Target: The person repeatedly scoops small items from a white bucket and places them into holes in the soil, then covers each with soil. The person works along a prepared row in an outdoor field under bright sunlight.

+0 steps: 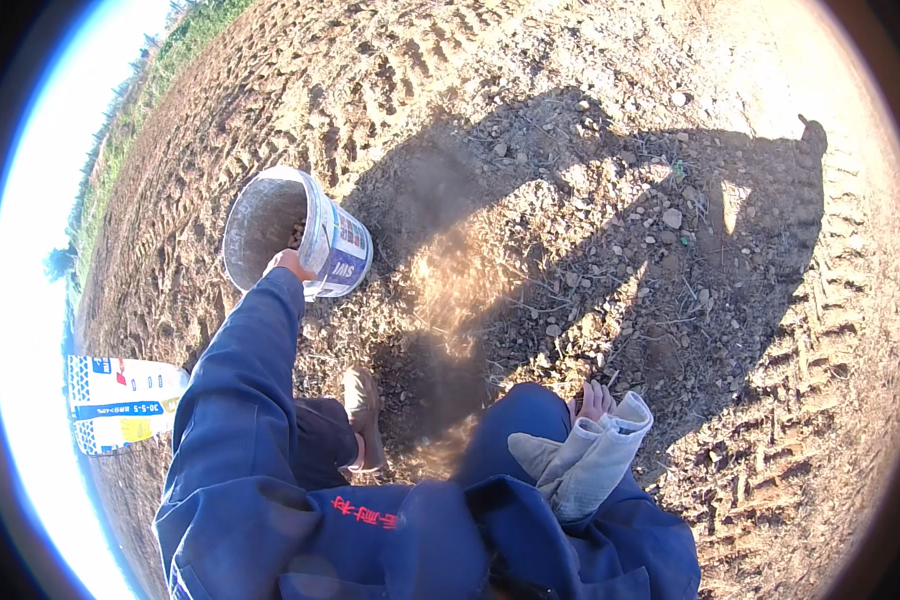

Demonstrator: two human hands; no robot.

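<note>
My left hand [291, 264] grips the rim of a white plastic bucket [345, 251], which is tilted so that its mouth faces left. A small heap of brownish pieces [298, 234] shows inside it, too small to identify. Down by the soil, beside my bent knee, my right hand [594, 401] has its fingers partly in view; whether it holds anything is hidden. Pale cloth work gloves [589, 465] lie against my dark blue clothing, just below that hand.
Dry, stony soil [645, 300] with clods and tyre tracks surrounds me, partly under my shadow. A printed white sack [131, 401] stands at the far left. My brown shoe [364, 412] is on the ground below the bucket. Green plants [187, 37] border the field.
</note>
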